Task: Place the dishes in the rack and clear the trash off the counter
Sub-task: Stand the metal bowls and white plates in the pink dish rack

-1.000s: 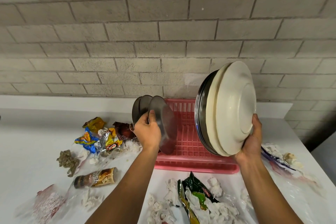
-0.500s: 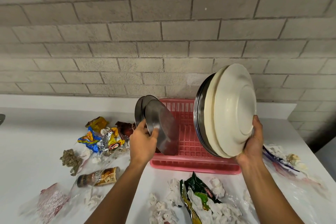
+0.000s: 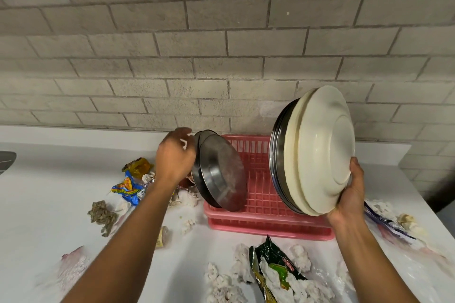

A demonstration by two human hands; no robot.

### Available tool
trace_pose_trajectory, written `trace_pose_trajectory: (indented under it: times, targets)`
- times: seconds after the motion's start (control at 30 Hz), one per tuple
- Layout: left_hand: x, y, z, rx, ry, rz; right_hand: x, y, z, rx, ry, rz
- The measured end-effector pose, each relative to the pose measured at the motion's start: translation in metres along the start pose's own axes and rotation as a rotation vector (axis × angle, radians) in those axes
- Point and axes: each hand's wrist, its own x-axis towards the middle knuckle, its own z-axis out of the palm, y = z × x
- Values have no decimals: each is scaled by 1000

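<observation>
We record a white counter against a brick wall, littered on all sides. A pink dish rack stands at its rear centre.

Above the rack's right half, a stack of plates is held on edge. Cream plates face us and steel plates sit behind them, toward the rack's middle.

At the rack's left end, the racked steel plates stand on their rims and lean toward the right.

The right hand grips the stack's lower edge, fingers curled under and thumb across the front plate. The left hand sits just beside the rearmost racked plate. Its fingers are loosely curled and hold nothing we can see. Whether they touch the rim we cannot tell.

Trash on the counter includes a green wrapper, crumpled tissue and a blue-and-yellow wrapper.

Assessment: racking is under way, and the trash is untouched.

Recommendations:
- Bring the left hand across to peel one plate off the stack's steel side.
- Seat its rim on the rack floor beside the racked plates, at the same lean.
- Keep the right hand under the stack throughout, because a one-handed hold on that load could slip.
</observation>
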Motion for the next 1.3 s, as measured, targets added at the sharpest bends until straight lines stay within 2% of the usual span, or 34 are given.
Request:
trace_pose_trajectory:
  times: [0.13, 0.27, 0.4, 0.53, 0.8, 1.03, 1.13, 1.3]
  targets:
    - [45, -2, 20, 61, -254, 80, 2, 3, 4, -6, -2, 29]
    - [75, -1, 36, 255, -562, 91, 3, 5, 9, -10, -14, 36]
    - [84, -5, 42, 408, -709, 55, 3, 7, 10, -1, -31, 61]
    - [83, -14, 42, 397, -680, 53, 3, 8, 12, -5, -38, 60]
    - [78, -27, 36, 435, -665, 157, 2, 12, 13, 6, -42, 85]
    - [63, -31, 32, 336, -601, 178, 0, 11, 14, 1, -43, 85]
    - [56, -30, 30, 247, -543, 115, -1, 10, 13, 4, -42, 76]
    - [55, -28, 29, 226, -582, 93, -1, 10, 12, 15, -41, 77]
